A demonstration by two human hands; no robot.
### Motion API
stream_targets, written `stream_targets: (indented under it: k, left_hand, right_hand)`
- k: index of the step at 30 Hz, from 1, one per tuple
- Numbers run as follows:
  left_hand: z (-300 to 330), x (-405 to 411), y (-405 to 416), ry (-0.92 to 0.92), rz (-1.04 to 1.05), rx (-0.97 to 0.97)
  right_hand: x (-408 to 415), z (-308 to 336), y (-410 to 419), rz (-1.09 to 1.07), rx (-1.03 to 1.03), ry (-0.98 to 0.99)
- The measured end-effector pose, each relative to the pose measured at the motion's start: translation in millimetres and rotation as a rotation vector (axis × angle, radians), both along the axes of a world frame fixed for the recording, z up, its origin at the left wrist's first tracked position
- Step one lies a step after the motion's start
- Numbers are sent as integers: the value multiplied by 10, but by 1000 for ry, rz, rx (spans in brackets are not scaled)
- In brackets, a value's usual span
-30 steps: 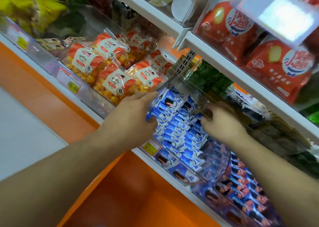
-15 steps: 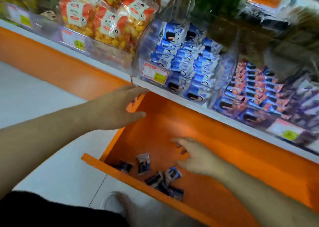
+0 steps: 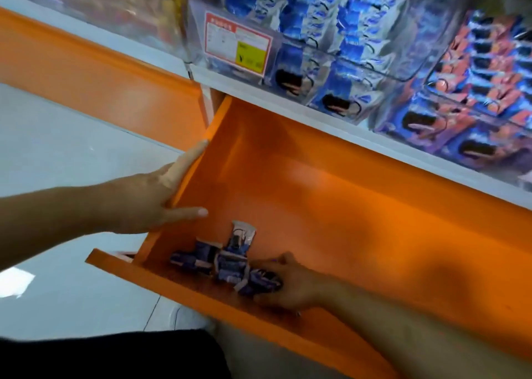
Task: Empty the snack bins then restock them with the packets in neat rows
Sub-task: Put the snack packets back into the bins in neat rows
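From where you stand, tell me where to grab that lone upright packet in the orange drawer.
Pinch the upright packet by its crimped silver top edge, coming from above. It leans up clear of the other packets, so that seal is free, while its lower end is tucked among them. The right hand is nearest; the left hand rests on the drawer's side wall.

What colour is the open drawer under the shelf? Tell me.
Orange, inside and out; the drawer shows best in the head view.
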State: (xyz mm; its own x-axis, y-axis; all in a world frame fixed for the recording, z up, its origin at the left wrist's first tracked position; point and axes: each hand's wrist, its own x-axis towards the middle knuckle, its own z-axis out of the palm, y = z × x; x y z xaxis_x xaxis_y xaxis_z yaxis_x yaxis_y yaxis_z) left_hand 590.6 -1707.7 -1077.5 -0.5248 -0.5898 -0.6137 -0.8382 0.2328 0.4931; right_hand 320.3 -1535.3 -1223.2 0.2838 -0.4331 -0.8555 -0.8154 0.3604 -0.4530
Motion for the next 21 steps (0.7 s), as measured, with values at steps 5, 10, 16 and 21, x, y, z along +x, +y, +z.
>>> stream_targets:
  k: [5, 10, 16, 21]
  left_hand:
    - [4, -40, 9, 54, 25, 93]
    - [1, -29, 7, 91, 15, 95]
    - [-35, 3, -7, 89, -16, 58]
    - [-54, 15, 1, 97, -13, 57]
  right_hand:
    - [119, -35, -90, -116, 9, -15]
    - [260, -19, -182, 10, -2, 56]
    - [295, -40, -137, 49, -55, 81]
    - [297, -83, -73, 4, -191, -10]
